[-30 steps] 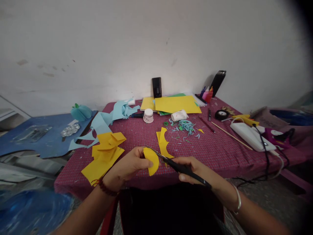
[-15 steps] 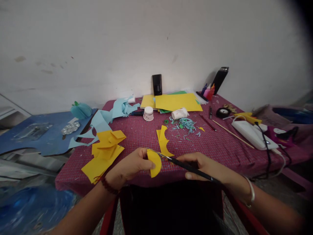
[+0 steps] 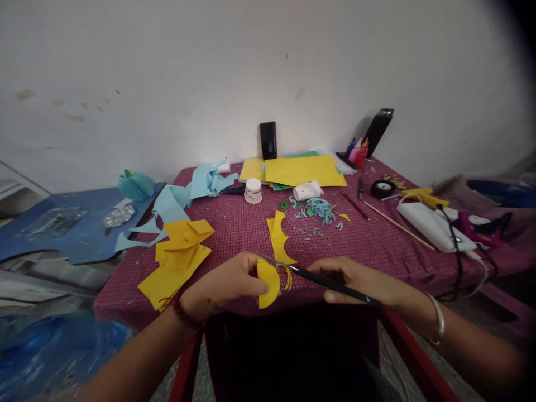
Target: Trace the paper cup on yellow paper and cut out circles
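Note:
My left hand (image 3: 240, 279) pinches a folded piece of yellow paper (image 3: 268, 286) with a rounded edge, between thumb and fingers. In my right hand (image 3: 347, 279) is a pair of scissors (image 3: 330, 283), seen edge-on, with long black handles and thin silver blades. The blades point left and meet the paper's upper edge; how far apart they are I cannot tell. Thin yellow strips (image 3: 288, 278) hang or lie just beside the paper, under the blades. Beyond my hands lies a yellow offcut (image 3: 278, 240) with scalloped edges.
Yellow scraps (image 3: 178, 259) and light blue scraps (image 3: 171, 204) lie left. Paper cups (image 3: 253, 191), blue shreds (image 3: 321, 211) and yellow sheets (image 3: 307, 171) are farther back. A phone (image 3: 268, 140) leans on the wall. At right are a wooden stick (image 3: 397, 225), a power strip (image 3: 433, 228) and a glue gun (image 3: 425, 198).
The yellow paper and the scissors have moved slightly right and down. Thin yellow strips now show beside the paper. Both hands keep their holds, and the view has shifted a little.

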Available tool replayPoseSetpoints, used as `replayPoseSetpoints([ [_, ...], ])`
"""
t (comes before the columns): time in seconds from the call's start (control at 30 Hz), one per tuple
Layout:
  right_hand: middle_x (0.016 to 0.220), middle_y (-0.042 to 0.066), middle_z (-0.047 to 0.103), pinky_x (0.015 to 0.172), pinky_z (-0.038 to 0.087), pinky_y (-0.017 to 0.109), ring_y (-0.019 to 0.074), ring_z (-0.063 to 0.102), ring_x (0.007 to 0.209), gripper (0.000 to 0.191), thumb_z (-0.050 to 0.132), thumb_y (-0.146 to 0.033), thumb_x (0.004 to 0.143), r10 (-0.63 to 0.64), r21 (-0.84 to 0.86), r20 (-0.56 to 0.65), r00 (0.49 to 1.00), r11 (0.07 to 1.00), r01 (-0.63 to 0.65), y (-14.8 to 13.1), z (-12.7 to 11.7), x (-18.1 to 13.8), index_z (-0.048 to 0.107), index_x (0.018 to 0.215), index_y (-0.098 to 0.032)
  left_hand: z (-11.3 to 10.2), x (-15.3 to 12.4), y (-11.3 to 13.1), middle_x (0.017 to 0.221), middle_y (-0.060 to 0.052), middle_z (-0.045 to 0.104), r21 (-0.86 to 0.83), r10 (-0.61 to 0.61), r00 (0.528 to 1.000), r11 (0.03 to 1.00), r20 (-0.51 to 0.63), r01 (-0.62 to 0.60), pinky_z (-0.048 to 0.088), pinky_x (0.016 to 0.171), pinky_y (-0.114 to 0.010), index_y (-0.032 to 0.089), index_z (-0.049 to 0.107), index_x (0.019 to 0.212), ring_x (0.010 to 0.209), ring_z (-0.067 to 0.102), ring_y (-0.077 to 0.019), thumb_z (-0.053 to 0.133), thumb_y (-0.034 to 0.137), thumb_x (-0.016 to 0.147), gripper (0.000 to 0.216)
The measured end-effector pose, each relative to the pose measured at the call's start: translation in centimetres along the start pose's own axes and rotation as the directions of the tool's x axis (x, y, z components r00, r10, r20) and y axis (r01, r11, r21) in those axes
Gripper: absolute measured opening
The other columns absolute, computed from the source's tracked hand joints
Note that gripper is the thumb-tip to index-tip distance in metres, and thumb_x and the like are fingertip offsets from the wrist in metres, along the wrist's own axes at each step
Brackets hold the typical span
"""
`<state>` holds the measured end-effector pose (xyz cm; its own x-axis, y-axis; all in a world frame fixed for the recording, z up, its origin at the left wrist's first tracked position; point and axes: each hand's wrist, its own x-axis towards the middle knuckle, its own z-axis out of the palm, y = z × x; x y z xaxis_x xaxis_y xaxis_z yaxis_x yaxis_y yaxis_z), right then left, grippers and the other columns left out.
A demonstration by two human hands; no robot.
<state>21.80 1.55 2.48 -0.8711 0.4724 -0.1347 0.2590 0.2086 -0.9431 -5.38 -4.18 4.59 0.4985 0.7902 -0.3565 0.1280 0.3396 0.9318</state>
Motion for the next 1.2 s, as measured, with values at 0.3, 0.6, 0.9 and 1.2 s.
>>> replayPoseSetpoints([
  [0.3,0.100,0.006,0.058,0.077,0.045,0.030,0.0173,0.054,0.086,0.048,0.065,-0.044,0.083,-0.046,0.087,0.141,0.989,0.996,0.034,-0.5,-0.3,0.1,0.055,0.119,-0.013,0.2,0.1,-0.2,0.069,0.001,0.065,0.122,-0.058,0.998,0.991,-0.016,0.060,0.040,0.057,-0.020,0.014,0.069,0.073,0.059,0.052,-0.0099,0.055,0.009,0.060,0.020],
  [0.6,0.104,0.007,0.059,0.080,0.045,0.031,0.0193,0.055,0.091,0.049,0.064,-0.044,0.083,-0.048,0.094,0.153,0.987,0.995,0.034,0.6,-0.2,0.5,0.056,0.120,-0.013,0.7,0.4,-0.1,0.068,0.003,0.061,0.101,-0.077,0.996,0.992,-0.041,0.081,0.038,0.055,-0.020,0.015,0.065,0.072,0.061,0.050,-0.0103,0.055,0.008,0.057,0.020],
  [0.9,0.094,0.003,0.057,0.067,0.042,0.024,0.0132,0.050,0.077,0.048,0.065,-0.046,0.083,-0.034,0.092,0.152,0.988,0.996,0.020,1.1,-0.3,0.7,0.057,0.118,-0.014,0.6,0.9,-0.3,0.068,0.005,0.060,0.052,-0.063,0.998,0.997,0.015,0.062,0.038,0.057,-0.020,0.016,0.066,0.074,0.060,0.049,-0.0090,0.055,0.007,0.056,0.023],
  [1.2,0.091,0.003,0.058,0.066,0.042,0.025,0.0135,0.051,0.076,0.046,0.066,-0.047,0.082,-0.013,0.094,0.118,0.993,0.996,0.002,0.9,-0.1,0.7,0.059,0.114,-0.014,0.5,1.1,-0.3,0.069,0.004,0.061,0.028,-0.045,0.998,0.999,0.037,0.044,0.040,0.059,-0.020,0.016,0.068,0.076,0.060,0.051,-0.0090,0.057,0.006,0.057,0.025],
])
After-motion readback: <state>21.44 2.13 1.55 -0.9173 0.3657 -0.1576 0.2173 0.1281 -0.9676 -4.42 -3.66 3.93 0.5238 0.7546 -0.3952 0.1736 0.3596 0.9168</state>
